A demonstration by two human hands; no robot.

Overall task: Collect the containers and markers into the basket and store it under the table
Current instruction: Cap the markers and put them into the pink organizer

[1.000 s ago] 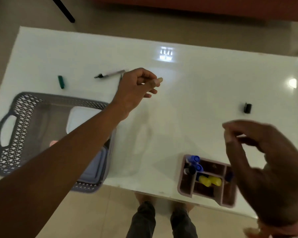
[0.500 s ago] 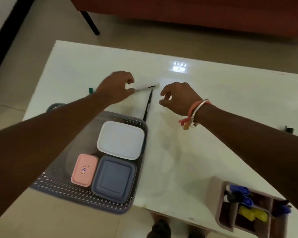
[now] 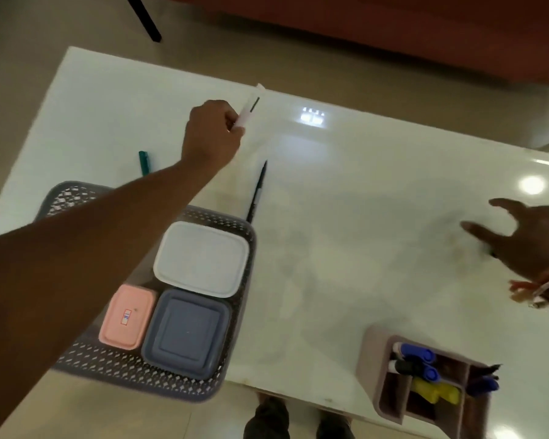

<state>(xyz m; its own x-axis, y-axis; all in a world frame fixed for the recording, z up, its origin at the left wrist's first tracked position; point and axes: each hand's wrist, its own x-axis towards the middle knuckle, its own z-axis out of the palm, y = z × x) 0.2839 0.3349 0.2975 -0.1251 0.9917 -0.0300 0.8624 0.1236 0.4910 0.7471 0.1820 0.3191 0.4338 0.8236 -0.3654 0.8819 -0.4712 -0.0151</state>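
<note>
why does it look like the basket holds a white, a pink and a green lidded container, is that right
Not quite. The head view shows the basket holding a white container, a pink container and a blue-grey container, not a green one.

Bare forearms; orange bangle point(image 3: 542, 288) on right wrist.

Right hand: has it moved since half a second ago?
Yes. The right hand has left the black pen by the basket and swung right, toward the table's right edge.

The left forearm point(image 3: 86, 248) hides the basket's point(image 3: 159, 383) left half; right hand point(image 3: 530, 242) blurred.
</note>
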